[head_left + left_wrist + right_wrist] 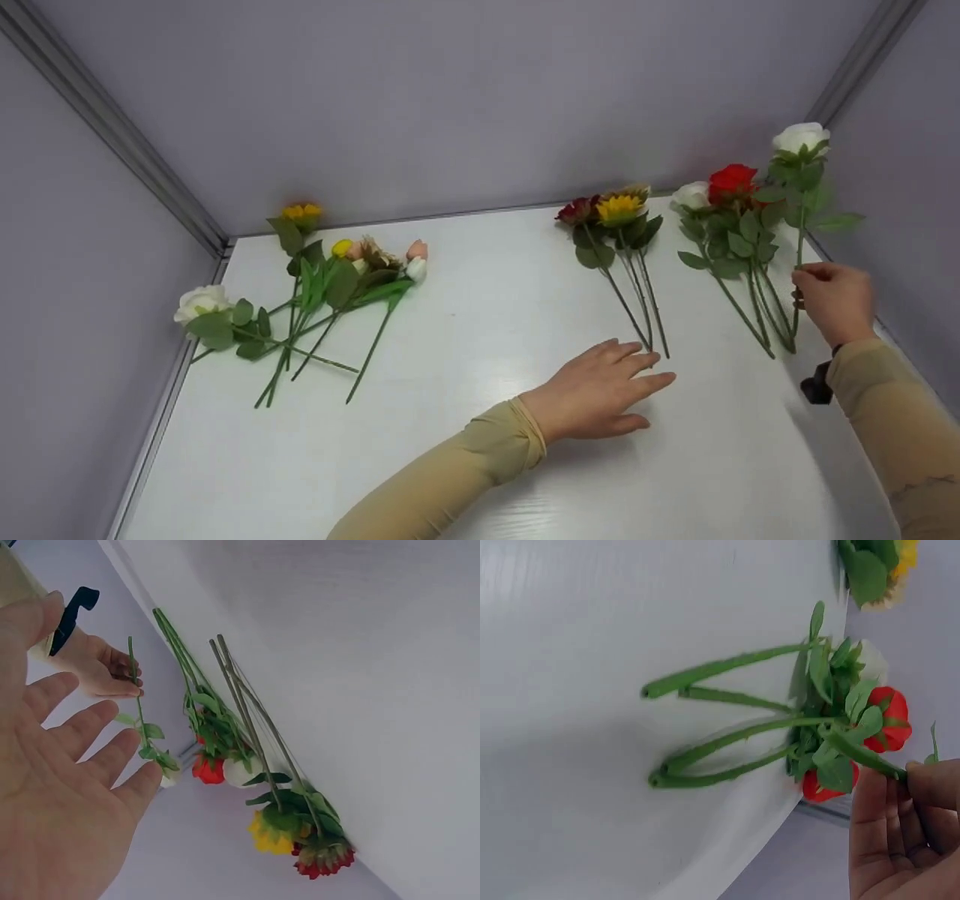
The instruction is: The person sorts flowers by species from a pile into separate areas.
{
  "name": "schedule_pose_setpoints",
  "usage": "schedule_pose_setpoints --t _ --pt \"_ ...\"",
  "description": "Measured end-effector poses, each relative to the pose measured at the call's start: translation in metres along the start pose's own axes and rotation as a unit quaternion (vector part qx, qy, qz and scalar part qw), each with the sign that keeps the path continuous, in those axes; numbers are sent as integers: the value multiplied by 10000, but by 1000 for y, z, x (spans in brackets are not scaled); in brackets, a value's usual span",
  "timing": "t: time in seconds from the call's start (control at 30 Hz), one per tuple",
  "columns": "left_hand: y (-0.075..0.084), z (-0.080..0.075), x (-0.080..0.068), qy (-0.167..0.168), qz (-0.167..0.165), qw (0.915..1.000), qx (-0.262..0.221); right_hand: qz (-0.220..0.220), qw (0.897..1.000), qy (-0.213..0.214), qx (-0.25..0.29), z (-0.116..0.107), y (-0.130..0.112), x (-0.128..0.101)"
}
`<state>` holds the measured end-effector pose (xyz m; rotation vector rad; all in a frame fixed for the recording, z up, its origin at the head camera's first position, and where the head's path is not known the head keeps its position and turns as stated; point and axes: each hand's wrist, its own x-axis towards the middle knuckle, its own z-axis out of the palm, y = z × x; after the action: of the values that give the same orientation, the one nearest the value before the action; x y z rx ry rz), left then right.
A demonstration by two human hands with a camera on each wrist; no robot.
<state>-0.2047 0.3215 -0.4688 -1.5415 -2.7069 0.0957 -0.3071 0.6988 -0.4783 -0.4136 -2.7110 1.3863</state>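
Note:
My right hand [836,300] pinches the stem of a white rose [801,140] between thumb and fingers. The rose is upright, its bloom near the back right corner. In the right wrist view, the cut end of its green stem [866,756] points away from the fingers. Just left of it lie red roses [733,182] and another white rose [691,196], stems toward the front. My left hand [600,390] is spread, holding nothing, its fingertips near the stem ends of a bunch with a yellow sunflower [621,208] and a dark red flower [577,211].
On the left of the white table [465,322] lies a loose group: a white rose [202,304], a sunflower [302,214], a yellow bloom [342,248] and a white tulip [417,268], stems crossing. Grey panels [465,105] enclose the back and both sides.

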Motion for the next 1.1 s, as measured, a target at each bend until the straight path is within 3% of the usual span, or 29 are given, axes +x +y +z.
schedule_pose_setpoints --t 0.27,0.5,0.73,1.1 --pt "0 9 -2 -156 17 9999 -39 -337 9889 -148 -1436 8 19 1" --pt "-1 12 -5 -222 -8 9997 -121 -955 9715 -103 -2166 18 31 5" --pt "-1 12 -7 -258 7 9993 -288 -1188 9636 -101 -2395 27 36 8" --pt "-7 20 -10 -249 -9 9989 -400 -1240 9647 -85 -2324 32 35 8"
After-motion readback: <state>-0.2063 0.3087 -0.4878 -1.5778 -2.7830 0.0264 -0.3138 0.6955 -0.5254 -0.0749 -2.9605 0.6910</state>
